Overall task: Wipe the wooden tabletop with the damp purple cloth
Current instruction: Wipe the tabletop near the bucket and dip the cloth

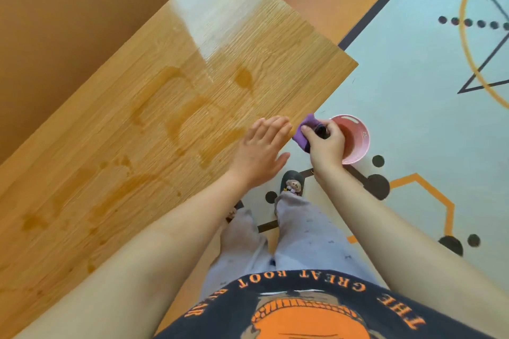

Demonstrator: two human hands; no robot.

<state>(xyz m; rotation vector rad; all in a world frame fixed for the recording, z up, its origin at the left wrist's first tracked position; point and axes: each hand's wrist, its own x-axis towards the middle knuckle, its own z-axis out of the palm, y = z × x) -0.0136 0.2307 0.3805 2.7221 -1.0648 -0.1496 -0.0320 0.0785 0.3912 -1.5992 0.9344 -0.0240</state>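
Observation:
The wooden tabletop [137,124] runs diagonally across the left of the head view, with dark wet streaks and patches on its grain. My right hand [326,143] is closed around the bunched purple cloth [303,132], just off the table's near edge and beside a pink bowl. My left hand [261,151] lies flat and open, fingers spread, at the table's near edge, a little left of the cloth.
A pink bowl [355,137] holding water stands on the floor right of my right hand. Below are my legs and slippers [293,183] on a pale patterned mat [413,91]. An orange floor [55,8] lies beyond the table.

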